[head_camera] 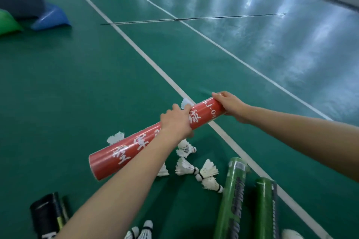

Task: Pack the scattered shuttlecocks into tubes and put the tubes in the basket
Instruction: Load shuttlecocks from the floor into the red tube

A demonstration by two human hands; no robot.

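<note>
A long red tube (136,145) with white lettering is held level above the green court floor. My left hand (176,122) grips it round the middle. My right hand (228,105) covers and grips its far end. Several white shuttlecocks (186,168) lie scattered on the floor under and beside the tube. Two green tubes (232,198) lie on the floor at the lower right. A black tube (47,215) lies at the lower left. No basket is in view.
White court lines (136,44) run diagonally across the floor. A blue object (51,18) and a green one (7,23) sit at the far left by a grey block. A thin dark rod (194,18) lies on the floor farther off.
</note>
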